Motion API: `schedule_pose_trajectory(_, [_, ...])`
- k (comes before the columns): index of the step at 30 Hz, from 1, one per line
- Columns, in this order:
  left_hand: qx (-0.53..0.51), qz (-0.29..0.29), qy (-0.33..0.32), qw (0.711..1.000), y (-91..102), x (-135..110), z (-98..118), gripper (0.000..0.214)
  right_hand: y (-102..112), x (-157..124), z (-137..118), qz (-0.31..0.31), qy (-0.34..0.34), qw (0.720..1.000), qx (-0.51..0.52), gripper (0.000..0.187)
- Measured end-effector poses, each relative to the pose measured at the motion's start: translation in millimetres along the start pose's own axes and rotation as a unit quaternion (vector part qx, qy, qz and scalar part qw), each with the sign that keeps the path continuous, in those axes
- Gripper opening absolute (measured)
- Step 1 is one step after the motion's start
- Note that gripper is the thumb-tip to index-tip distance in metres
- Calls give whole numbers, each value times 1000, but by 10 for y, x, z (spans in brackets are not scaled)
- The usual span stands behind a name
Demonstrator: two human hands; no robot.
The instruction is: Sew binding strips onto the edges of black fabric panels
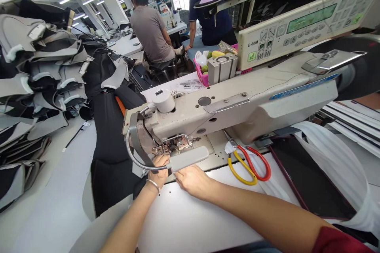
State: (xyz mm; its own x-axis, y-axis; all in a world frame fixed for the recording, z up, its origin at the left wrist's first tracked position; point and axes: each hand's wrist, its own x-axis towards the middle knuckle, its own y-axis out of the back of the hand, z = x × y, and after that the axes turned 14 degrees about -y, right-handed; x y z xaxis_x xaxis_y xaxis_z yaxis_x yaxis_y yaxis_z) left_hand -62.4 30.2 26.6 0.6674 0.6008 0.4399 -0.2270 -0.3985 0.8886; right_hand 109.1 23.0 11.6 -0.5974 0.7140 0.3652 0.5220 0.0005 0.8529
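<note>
My left hand (159,174), a bracelet at its wrist, is at the needle end of a sewing machine (208,110). Its fingertips are hidden under the machine head and behind a grey lamp (190,159) on a bendable metal neck. Close beside it is my right hand (192,180), with fingers curled and their tips out of sight behind the lamp. What they grip, if anything, cannot be made out. A padded black fabric piece (111,138) with grey backing lies left of the machine, reaching close to my left hand. Scissors (249,162) with red and yellow handles rest right of my hands.
Stacks of grey and black fabric pieces (38,75) fill the left. A control panel (308,23) stands above the machine, with a pink basket (202,73) behind. At right lie a dark tablet-like panel (308,178) and white strips (356,126). Two people sit beyond.
</note>
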Motion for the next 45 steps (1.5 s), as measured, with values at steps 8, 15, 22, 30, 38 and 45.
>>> schedule_pose_trajectory(8, [-12, -10, -62, 998, 97, 11, -17, 30, -32, -119, -30, 22, 61, 998, -26, 31])
schedule_pose_trajectory(15, [18, -34, -115, 993, 202, 31, 31, 31, -30, -138, -46, 8, 56, 998, -28, 34])
schedule_pose_trajectory(22, [13, -13, -105, 994, 57, 41, -174, 34, 17, -23, -23, -60, -19, 998, 7, 30])
schedule_pose_trajectory(30, [14, -48, -92, 994, -1, 51, -367, 41, 13, 7, -27, -93, -42, 995, -4, 31])
schedule_pose_trajectory(38, [-2, -49, -106, 993, 22, -3, -321, 35, 4, -5, -30, -85, -40, 996, -5, 36])
schedule_pose_trajectory(45, [-1, -37, -86, 996, 71, -7, -228, 34, 7, -10, -7, -81, -41, 996, 0, 32])
